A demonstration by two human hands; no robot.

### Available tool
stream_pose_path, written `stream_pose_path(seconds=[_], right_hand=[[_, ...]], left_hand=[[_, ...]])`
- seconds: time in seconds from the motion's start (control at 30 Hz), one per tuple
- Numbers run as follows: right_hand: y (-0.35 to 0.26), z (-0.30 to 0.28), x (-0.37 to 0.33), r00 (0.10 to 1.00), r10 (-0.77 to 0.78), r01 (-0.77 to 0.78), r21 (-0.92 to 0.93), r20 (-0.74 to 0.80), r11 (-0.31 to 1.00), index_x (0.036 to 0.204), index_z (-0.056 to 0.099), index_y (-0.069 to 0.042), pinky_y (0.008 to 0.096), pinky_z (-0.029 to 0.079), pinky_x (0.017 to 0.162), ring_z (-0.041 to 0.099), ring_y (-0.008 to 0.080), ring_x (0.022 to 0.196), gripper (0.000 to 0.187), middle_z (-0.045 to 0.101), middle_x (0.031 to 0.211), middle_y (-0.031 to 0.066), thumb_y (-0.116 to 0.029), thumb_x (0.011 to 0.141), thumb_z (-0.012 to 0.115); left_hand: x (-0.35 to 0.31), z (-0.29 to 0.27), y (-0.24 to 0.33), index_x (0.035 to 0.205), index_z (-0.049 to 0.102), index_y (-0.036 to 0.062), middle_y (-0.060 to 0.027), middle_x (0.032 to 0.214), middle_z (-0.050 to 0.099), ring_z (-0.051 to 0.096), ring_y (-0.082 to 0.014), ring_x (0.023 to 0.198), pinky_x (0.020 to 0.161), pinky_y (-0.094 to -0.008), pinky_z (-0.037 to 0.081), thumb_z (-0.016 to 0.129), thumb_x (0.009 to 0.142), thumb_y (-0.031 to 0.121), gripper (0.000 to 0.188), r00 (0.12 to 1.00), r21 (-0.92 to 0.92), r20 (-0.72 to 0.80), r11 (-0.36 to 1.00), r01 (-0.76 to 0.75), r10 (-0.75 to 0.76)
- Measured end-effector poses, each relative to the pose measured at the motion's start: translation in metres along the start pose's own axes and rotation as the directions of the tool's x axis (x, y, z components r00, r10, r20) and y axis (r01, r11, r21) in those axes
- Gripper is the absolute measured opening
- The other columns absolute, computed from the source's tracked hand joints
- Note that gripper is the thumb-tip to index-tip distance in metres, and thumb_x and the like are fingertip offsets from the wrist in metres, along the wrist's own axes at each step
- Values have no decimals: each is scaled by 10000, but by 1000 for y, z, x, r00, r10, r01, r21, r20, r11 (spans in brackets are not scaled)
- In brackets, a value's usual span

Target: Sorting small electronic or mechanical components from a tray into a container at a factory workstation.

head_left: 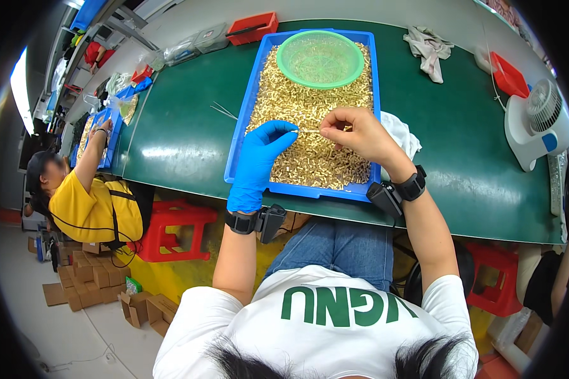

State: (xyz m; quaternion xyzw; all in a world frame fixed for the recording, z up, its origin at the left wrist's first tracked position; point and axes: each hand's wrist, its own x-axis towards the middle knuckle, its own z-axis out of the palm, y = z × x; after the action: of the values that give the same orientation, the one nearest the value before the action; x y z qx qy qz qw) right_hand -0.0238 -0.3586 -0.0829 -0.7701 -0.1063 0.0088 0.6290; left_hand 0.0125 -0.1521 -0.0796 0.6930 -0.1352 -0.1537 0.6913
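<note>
My left hand (259,155), in a blue glove, is closed in a pinch above the tray; what lies between its fingertips is too small to make out. My bare right hand (360,134) pinches a thin whitish stick (309,131), whose other end meets the gloved fingertips. Below both hands, a blue tray (231,155) holds a thick layer of small gold-coloured metal pieces (316,161). A light green plastic basket (320,82) rests on the pieces at the tray's far end.
The green table (461,183) also bears a white fan (537,120), red bins (251,28), crumpled cloths (427,50) and some thin rods (224,111) left of the tray. A co-worker in yellow (98,205) sits at the left beside another blue tray. Cardboard boxes (88,278) stand on the floor.
</note>
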Motion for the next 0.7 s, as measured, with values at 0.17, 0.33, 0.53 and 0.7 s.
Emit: stream_pose_path(seconds=[0.17,0.33,0.53,0.7], right_hand=[[-1,-1,0,1000,20,-19,-52,18,998,819,591,13,211,431,530,534,59,593,114,559,680,6,-100,814,600],[-5,2,0,997,74,-74,10,-18,997,811,595,17,218,458,549,564,76,606,109,566,674,13,-92,817,596],[5,0,3,999,54,-54,70,6,996,846,581,24,232,475,586,575,93,639,107,583,723,35,-80,824,585],[2,-1,5,1000,8,-1,304,-25,953,954,541,8,223,477,631,575,94,706,147,571,791,26,-77,838,571]], left_hand=[[0,2,-1,911,615,5,-26,833,606,550,-105,796,750,-238,438,642,768,64,156,966,407,45,878,-252,256],[4,7,4,940,612,10,-42,872,606,541,-118,827,772,-253,435,641,766,59,182,954,386,115,872,-299,277],[10,-3,2,947,606,19,-55,909,598,543,-138,833,767,-273,439,669,744,84,222,975,202,-14,956,-213,221],[11,-26,-13,966,612,38,-80,967,592,555,-196,870,782,-313,444,677,734,100,249,929,591,8,748,-302,369]])
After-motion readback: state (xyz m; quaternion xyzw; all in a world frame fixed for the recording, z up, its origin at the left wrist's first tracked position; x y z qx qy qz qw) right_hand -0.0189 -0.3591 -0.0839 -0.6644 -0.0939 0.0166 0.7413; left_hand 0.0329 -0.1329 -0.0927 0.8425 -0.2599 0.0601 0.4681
